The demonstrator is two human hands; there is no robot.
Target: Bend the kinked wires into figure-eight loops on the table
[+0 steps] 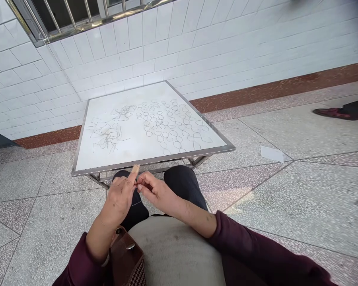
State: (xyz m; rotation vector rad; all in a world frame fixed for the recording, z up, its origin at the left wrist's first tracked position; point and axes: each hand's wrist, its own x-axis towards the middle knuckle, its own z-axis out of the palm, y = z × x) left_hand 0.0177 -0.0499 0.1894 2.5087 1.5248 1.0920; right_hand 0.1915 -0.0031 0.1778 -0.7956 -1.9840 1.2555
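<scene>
My left hand (119, 196) and my right hand (161, 194) meet over my lap, just short of the table's near edge. Fingertips of both hands are pinched together on a thin wire (136, 203), of which only a faint strand shows below them. A tan bandage (135, 169) wraps one finger of the left hand. Ahead on the white-topped table (125, 153), loose bent wires (107, 135) lie in a tangle at the left, with a smaller pile (125, 112) behind. Several wire loops (176, 123), many shaped like figure eights, spread over the right half.
A metal frame edges the table, which stands against a white tiled wall (155, 51) under a barred window (74, 16). A brown bag (127, 256) rests at my waist. At right, a white paper (271, 153) lies on the floor, and another person's shoe (334, 114) shows.
</scene>
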